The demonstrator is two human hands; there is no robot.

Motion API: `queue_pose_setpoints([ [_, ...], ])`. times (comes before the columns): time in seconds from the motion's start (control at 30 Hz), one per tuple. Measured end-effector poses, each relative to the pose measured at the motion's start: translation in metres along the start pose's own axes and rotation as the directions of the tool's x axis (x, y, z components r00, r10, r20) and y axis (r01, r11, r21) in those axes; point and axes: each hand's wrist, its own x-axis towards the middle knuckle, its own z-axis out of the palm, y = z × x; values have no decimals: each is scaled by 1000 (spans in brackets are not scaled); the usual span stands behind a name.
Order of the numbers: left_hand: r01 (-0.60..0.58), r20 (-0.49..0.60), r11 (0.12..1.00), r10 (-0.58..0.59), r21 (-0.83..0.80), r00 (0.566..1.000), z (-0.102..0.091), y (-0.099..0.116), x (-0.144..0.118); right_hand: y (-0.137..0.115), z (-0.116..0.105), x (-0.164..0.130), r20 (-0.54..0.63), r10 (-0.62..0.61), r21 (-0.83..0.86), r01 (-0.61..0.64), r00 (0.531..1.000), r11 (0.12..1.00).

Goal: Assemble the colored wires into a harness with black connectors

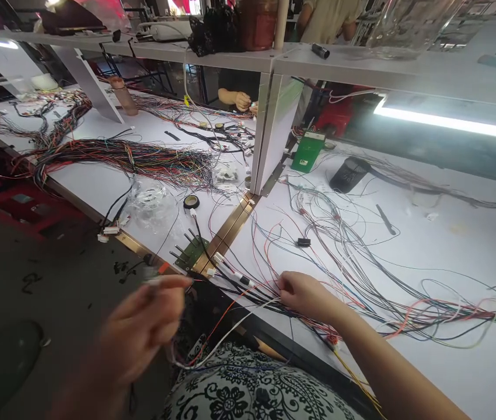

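My right hand (304,294) rests on the white bench near its front edge, fingers pinched on thin wires of a loose wire harness (362,274) that fans out to the right. My left hand (143,329) is blurred, raised off the bench edge, its fingers closed around a small pale wire end or connector. A white wire (226,335) and an orange wire loop between the two hands over my patterned lap. A green jig board (191,252) with metal pins lies just beyond my left hand.
A black tape roll (191,202), clear plastic bag (152,205), green box (307,151) and black mesh cup (348,174) sit on the bench. A thick multicoloured wire bundle (134,157) lies at left. Another person's hands (243,102) work behind the white divider (274,134).
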Motion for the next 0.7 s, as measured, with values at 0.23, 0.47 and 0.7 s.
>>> queue_pose_setpoints([
  [0.23, -204, 221, 212, -57, 956, 974, 54, -68, 67, 11, -4, -22, -93, -107, 738, 141, 990, 661],
  [0.47, -305, 318, 117, -114, 945, 941, 56, -75, 64, 6, -34, -28, -281, 159, 934, 231, 947, 273],
  [0.7, -302, 342, 216, -181, 929, 922, 62, -81, 69, 13, -53, -39, -250, 143, 855, 149, 958, 497],
])
